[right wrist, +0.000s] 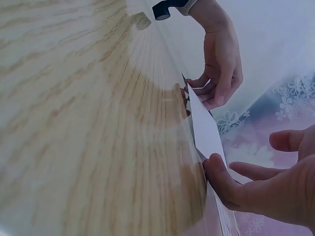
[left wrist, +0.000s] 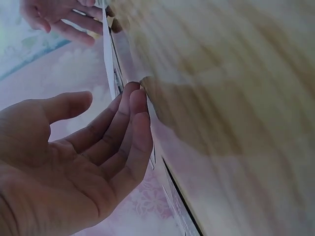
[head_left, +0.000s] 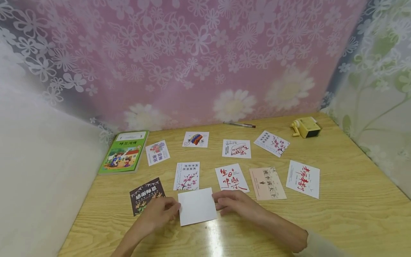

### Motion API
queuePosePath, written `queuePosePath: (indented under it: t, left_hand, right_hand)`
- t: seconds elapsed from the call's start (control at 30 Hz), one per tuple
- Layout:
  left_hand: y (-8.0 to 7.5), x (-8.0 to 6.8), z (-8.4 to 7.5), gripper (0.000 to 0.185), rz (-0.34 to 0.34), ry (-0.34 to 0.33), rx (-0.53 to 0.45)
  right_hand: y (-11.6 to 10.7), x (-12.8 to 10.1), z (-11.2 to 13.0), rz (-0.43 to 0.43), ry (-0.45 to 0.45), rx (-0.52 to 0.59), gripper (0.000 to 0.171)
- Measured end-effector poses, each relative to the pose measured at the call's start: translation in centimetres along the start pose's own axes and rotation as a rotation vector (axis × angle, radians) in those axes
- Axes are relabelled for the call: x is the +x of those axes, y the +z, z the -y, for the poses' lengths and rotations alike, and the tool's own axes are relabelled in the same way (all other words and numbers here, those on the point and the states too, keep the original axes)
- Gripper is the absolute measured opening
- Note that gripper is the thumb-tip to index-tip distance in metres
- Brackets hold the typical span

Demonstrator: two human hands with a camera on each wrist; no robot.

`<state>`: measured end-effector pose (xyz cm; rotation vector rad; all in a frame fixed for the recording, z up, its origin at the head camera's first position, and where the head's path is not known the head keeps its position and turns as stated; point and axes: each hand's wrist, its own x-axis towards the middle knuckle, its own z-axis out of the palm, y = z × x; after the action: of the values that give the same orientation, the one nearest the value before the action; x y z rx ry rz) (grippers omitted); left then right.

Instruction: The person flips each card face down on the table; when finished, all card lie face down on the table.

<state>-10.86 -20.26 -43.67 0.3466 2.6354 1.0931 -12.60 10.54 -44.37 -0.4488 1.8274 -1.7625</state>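
Bare table (head_left: 337,214) lies open at 3 to 6 o'clock of the blank white card (head_left: 197,206). From 10 to 2 o'clock, two rows of printed cards (head_left: 228,177) obstruct passage, with narrow gaps between them. A dark card (head_left: 146,194) lies at 9 o'clock. The book (head_left: 124,151), pen (head_left: 240,124) and yellow sharpener (head_left: 306,127) line the far edge.

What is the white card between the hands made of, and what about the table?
The white card looks like thin, matte card stock: blank, and lifting edge-on in the right wrist view. The table looks like pale wood or wood-grain laminate, slightly glossy: grain lines show, plus a light glare streak.
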Motion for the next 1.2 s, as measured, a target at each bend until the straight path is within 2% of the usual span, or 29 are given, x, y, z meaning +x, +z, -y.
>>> queuePosePath:
  t: [0.23, 0.5, 0.77, 0.9, 1.0, 1.07, 1.2]
  left_hand:
    - [0.2, 0.6, -0.1, 0.028, 0.030, -0.031, 0.062]
    - [-0.3, 1.2, -0.4, 0.029, 0.071, -0.043, 0.078]
    - [-0.9, 1.3, -1.1, 0.034, 0.025, -0.051, 0.068]
    - [-1.3, 1.9, -1.7, 0.030, 0.002, -0.020, 0.019]
    - [-1.1, 2.6, -2.3, 0.033, -0.003, 0.017, -0.034]
    - [-0.9, 3.0, -2.8, 0.036, 0.019, 0.038, -0.098]
    - [-0.4, 3.8, -3.5, 0.045, 0.120, 0.053, -0.309]
  right_hand:
    - [0.0, -0.4, 0.4, 0.010, 0.001, -0.006, 0.045]
    - [-0.4, -0.9, 0.7, 0.021, 0.011, -0.037, 0.049]
    - [-1.5, -1.5, 0.5, -0.006, 0.031, -0.020, 0.051]
    - [-2.7, -1.8, 0.6, -0.047, 0.007, -0.028, 0.050]
    - [-3.7, -2.0, 0.9, -0.111, -0.004, -0.040, 0.050]
    - [-4.4, -2.1, 1.2, -0.152, -0.001, -0.042, 0.049]
    - [-5.6, -2.2, 1.6, -0.210, 0.015, -0.044, 0.050]
